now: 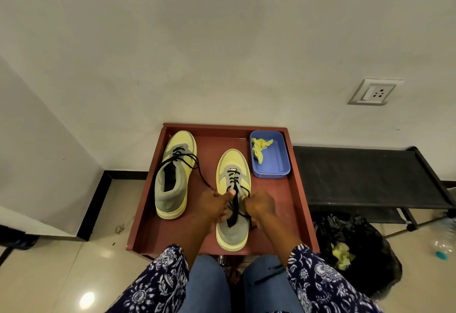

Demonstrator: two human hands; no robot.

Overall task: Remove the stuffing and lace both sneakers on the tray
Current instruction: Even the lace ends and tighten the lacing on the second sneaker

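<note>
Gripping black lace ends (235, 204) over the near sneaker (233, 204), both hands sit at its tongue: left hand (214, 205) curled with thumb up by the upper eyelets, fingers pinching the lace; right hand (260, 205) curled the same way on the other side, lace running down past its knuckles. That sneaker, yellow and grey, lies toe away on the red-brown tray (294, 189), laced partway up. Second sneaker (174, 177) lies on the tray's left side, well apart from the hands, its loose black lace (197, 164) trailing toward the left hand. Blue tub (276, 162) in the tray's far right corner holds a yellow crumpled wad (260, 148). Black bag (357, 251) on the floor to the right holds more yellow wadding (341, 256). Black rack (365, 177) stands beside the tray. Patterned sleeves, jeans at bottom.
</note>
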